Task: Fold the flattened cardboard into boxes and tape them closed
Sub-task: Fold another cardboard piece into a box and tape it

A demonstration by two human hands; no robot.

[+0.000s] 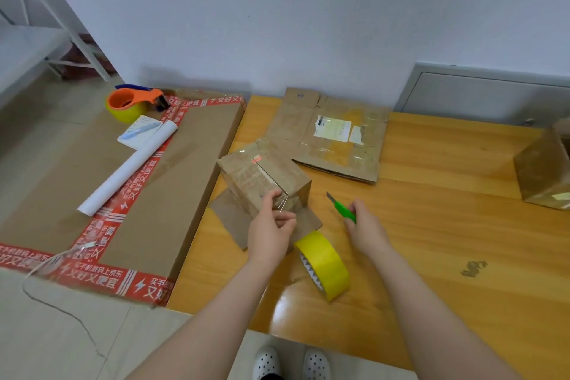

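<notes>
The step in hand looks like the taping of the small cardboard box (262, 176), which stands tilted on the desk (431, 225) near its left edge, on top of splayed brown cardboard that may be its own flaps. The left hand (271, 231) is at the box's near corner, its fingers (285, 220) pinching a clear tape strand (283, 203) that runs off the box's taped seam. The right hand (365, 228) is curled round the handle of a green utility knife (342, 208), with the blade out and aimed at the box but apart from the strand. The yellow tape roll (327, 262) stands on edge just below both hands. The next move probably calls for holding the strand taut and bringing the blade across it, clear of the pinching fingers. More flattened cardboard (333, 139) lies behind, not yet folded.
</notes>
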